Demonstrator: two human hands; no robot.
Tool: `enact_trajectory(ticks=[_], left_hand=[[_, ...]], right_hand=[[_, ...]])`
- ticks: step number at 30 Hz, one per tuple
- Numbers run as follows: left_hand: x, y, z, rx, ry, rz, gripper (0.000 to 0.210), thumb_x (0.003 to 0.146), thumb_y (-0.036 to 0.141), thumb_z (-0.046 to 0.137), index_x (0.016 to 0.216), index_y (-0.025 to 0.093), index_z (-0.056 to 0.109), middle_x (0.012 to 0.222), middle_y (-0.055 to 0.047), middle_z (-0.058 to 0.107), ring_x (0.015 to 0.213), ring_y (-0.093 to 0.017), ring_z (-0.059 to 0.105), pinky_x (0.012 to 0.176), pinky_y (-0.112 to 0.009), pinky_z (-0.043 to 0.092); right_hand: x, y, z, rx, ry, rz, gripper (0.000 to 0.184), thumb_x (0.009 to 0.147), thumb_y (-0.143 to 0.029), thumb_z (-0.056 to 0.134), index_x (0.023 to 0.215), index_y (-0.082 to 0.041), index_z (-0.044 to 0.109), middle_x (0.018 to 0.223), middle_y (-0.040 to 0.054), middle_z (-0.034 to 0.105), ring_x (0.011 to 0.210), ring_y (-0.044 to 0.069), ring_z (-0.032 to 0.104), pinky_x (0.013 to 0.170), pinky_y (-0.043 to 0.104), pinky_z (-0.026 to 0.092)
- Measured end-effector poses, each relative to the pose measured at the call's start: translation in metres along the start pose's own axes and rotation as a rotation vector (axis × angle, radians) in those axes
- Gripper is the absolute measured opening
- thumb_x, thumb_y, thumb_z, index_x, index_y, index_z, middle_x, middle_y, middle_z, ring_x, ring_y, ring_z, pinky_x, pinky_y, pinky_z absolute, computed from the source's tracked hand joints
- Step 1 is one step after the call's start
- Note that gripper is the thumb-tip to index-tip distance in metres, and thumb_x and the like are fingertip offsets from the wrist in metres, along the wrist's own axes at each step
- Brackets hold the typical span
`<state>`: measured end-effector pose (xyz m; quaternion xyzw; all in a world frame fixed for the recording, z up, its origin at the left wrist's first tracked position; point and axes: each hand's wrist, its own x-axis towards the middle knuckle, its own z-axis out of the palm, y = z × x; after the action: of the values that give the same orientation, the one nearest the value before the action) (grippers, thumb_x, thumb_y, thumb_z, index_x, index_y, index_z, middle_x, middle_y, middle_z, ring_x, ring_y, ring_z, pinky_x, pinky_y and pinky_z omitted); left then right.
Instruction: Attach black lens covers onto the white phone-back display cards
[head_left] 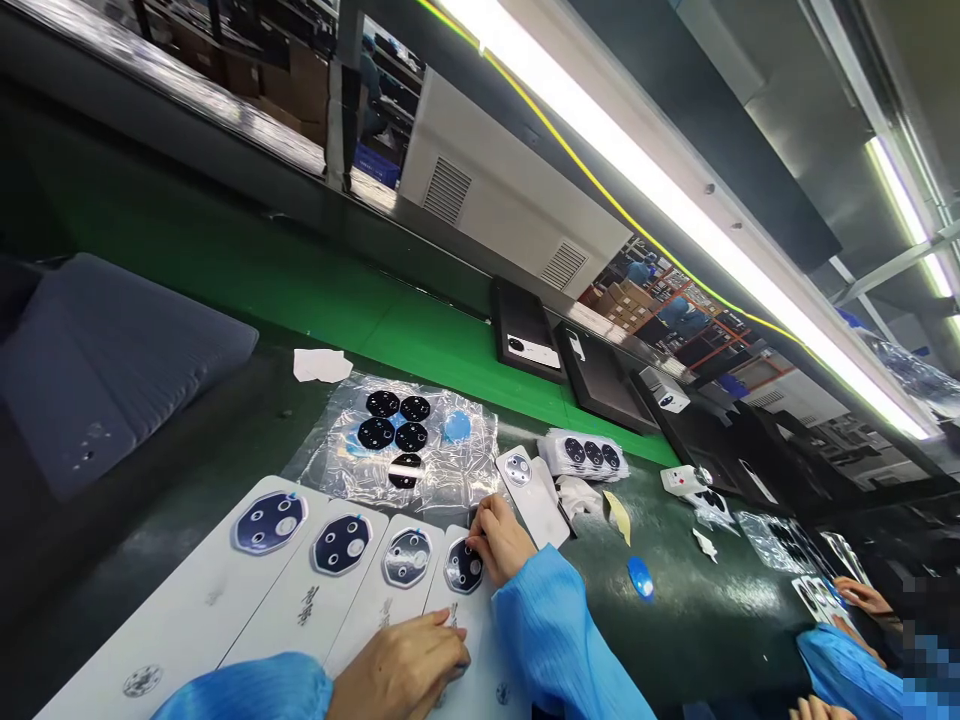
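Several white phone back covers (217, 590) lie side by side in front of me, each with a dark octagonal camera lens plate (270, 522) near its top. My left hand (401, 665) rests palm down on the covers at the right of the row, fingers stretched out. At the rightmost camera lens plate (463, 562), my right hand (501, 540) has its thumb and fingers pinched together by the upper edge. Whatever is between those fingertips, if anything, is hidden. Just beyond lies a clear plastic sheet (337, 480) carrying loose black lens plates (376, 433) and a blue round film (457, 427).
Another white phone cover (534, 495) and a wrapped stack of lens pieces (583, 455) lie right of the sheet. A blue oval film (640, 577) sits farther right. Grey dividers (135, 350) fan out at left; black trays (525, 320) line the back. A co-worker's hand (862, 595) is at far right.
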<state>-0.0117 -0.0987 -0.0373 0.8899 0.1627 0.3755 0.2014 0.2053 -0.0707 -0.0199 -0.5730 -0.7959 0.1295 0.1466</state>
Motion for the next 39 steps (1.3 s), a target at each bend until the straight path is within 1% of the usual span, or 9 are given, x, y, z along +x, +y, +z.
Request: enact_trajectory(ticks=[4,9,14,18,23,29,33,35,39], left_hand=[[-0.003,-0.002,0.003,0.034,-0.070,-0.012,0.031,0.099,0.016,0.030,0.096,0.024,0.059,0.100,0.003,0.075,0.095,-0.011,0.070,0.095,-0.016,0.046],[-0.011,-0.009,0.014,0.030,-0.093,-0.045,0.019,0.097,0.023,0.041,0.104,0.027,0.058,0.106,0.005,0.074,0.102,-0.016,0.068,0.084,-0.019,0.054],[-0.001,-0.007,0.008,-0.017,-0.068,-0.045,0.028,0.098,0.020,0.033,0.096,0.024,0.060,0.093,0.003,0.076,0.094,-0.016,0.071,0.082,-0.018,0.054],[0.004,-0.005,0.005,-0.081,-0.093,-0.053,0.032,0.098,0.016,0.029,0.091,0.021,0.060,0.083,0.002,0.076,0.084,-0.013,0.073,0.089,-0.018,0.050],[-0.005,-0.009,0.011,-0.070,-0.117,-0.088,0.020,0.095,0.018,0.043,0.100,0.026,0.060,0.096,0.005,0.075,0.097,-0.016,0.070,0.084,-0.019,0.054],[0.002,-0.004,0.005,-0.006,0.008,-0.040,0.036,0.100,0.020,0.026,0.090,0.024,0.061,0.085,0.005,0.076,0.086,-0.015,0.073,0.078,-0.018,0.055],[0.002,-0.003,0.004,-0.015,0.038,-0.042,0.029,0.097,0.017,0.033,0.093,0.024,0.061,0.086,0.004,0.076,0.086,-0.015,0.073,0.080,-0.016,0.054],[0.000,-0.004,0.005,-0.044,0.010,-0.054,0.023,0.094,0.016,0.039,0.096,0.024,0.060,0.088,0.004,0.076,0.089,-0.015,0.072,0.080,-0.017,0.054],[-0.002,-0.006,0.005,-0.106,-0.104,-0.096,0.018,0.090,0.014,0.046,0.095,0.024,0.060,0.090,0.003,0.076,0.095,-0.018,0.070,0.084,-0.019,0.053]], right_hand=[[0.000,-0.001,0.002,-0.009,0.041,-0.054,0.015,0.080,-0.010,0.048,0.081,-0.023,0.042,0.088,0.0025,0.043,0.078,0.017,0.051,0.069,0.029,0.050],[-0.003,-0.010,0.012,-0.041,0.163,-0.044,0.012,0.082,-0.010,0.043,0.082,-0.022,0.041,0.086,0.0035,0.045,0.079,0.018,0.048,0.069,0.032,0.048],[-0.003,-0.008,0.027,-0.079,0.288,-0.046,0.016,0.080,-0.008,0.042,0.078,-0.023,0.039,0.081,0.0016,0.043,0.075,0.018,0.046,0.066,0.032,0.045],[-0.003,-0.003,0.040,-0.109,0.356,-0.065,0.019,0.076,-0.007,0.042,0.075,-0.025,0.034,0.078,0.0014,0.042,0.072,0.019,0.045,0.060,0.032,0.044],[-0.013,-0.011,0.036,-0.137,0.329,-0.090,0.020,0.078,-0.005,0.039,0.077,-0.025,0.034,0.079,0.0022,0.044,0.070,0.019,0.046,0.056,0.031,0.045],[-0.018,-0.020,0.016,-0.175,0.229,-0.080,0.020,0.087,-0.004,0.036,0.086,-0.023,0.040,0.079,0.0024,0.048,0.074,0.020,0.049,0.062,0.032,0.045],[-0.013,-0.019,0.012,-0.187,0.163,-0.086,0.020,0.087,-0.003,0.039,0.086,-0.023,0.042,0.076,0.0011,0.049,0.071,0.018,0.049,0.060,0.030,0.043],[-0.011,-0.018,0.010,-0.184,0.140,-0.081,0.021,0.083,-0.002,0.044,0.087,-0.023,0.043,0.076,0.0002,0.050,0.069,0.018,0.050,0.058,0.028,0.042],[-0.008,-0.016,0.006,-0.171,0.115,-0.062,0.028,0.078,0.001,0.048,0.087,-0.024,0.043,0.075,-0.0018,0.051,0.066,0.016,0.050,0.056,0.025,0.041]])
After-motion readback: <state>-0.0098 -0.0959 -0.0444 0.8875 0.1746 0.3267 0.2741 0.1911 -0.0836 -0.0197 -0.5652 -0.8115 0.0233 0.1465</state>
